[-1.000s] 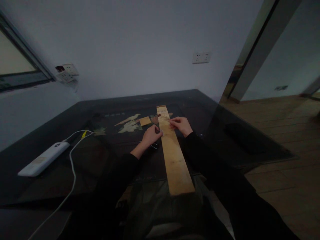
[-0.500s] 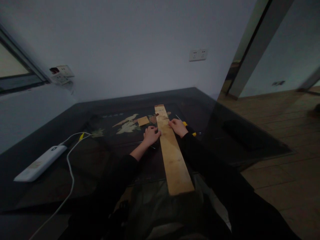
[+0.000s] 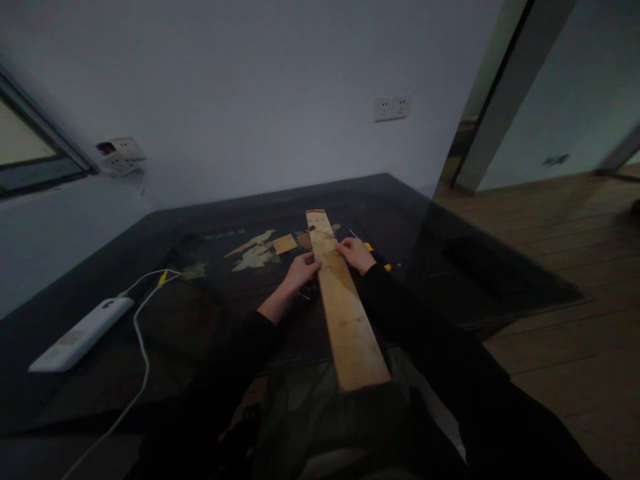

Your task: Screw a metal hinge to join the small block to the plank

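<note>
A long narrow wooden board (image 3: pixel 345 313) lies lengthwise in front of me, its near end jutting past the table edge over my lap. At its left edge, my left hand (image 3: pixel 301 269) is closed, thumb and fingers gripping the side. My right hand (image 3: pixel 355 255) pinches at the right edge, fingertips on the top face. A tiny pale thing shows at those fingertips, too small to name. Behind the right hand lies a yellow-and-black-handled tool (image 3: pixel 369 247), partly hidden, with a thin metal shaft. Thin metal rods (image 3: pixel 304 295) lie below the left hand.
The dark table (image 3: pixel 425 220) has a printed flower-and-bird pattern. A small square wooden piece (image 3: pixel 285 244) lies left of the board. At left are a white power strip (image 3: pixel 83 335) and its cable (image 3: pixel 143 340). A wall (image 3: pixel 250 100) with sockets (image 3: pixel 391 109) stands behind.
My left hand's fingers have drawn together against the board's left edge. The right hand keeps its pinch, nearly in place. The view has shifted slightly.
</note>
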### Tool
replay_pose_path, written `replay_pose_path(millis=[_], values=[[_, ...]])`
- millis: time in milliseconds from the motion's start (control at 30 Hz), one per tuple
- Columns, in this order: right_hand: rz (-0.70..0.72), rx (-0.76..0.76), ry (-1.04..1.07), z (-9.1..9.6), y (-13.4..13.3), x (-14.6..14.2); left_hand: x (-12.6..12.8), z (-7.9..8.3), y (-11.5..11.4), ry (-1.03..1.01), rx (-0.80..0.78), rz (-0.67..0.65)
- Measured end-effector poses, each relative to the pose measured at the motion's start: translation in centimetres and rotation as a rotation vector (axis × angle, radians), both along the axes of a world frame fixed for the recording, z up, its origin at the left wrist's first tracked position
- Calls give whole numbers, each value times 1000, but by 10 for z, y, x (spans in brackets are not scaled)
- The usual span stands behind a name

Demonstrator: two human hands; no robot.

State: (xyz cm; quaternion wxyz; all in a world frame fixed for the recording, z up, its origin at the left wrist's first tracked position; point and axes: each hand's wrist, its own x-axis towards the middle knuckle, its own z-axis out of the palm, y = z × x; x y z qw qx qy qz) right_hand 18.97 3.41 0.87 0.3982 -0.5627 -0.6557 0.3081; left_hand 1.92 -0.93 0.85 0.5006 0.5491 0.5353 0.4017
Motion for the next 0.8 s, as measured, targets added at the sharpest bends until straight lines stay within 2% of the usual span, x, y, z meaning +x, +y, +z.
replay_pose_path(millis=[200,333,600,800], values=[[-5,57,-59,11,-5,5,0,5,-2,-85,-101,56],[1,175,-78,17,-9,6,-1,6,-2,-111,-123,34],[198,298,-171,6,-10,-12,-4,7,-5,-113,-124,10],[195,302,-312,9,-13,-15,-5,8,-4,-102,-138,22]])
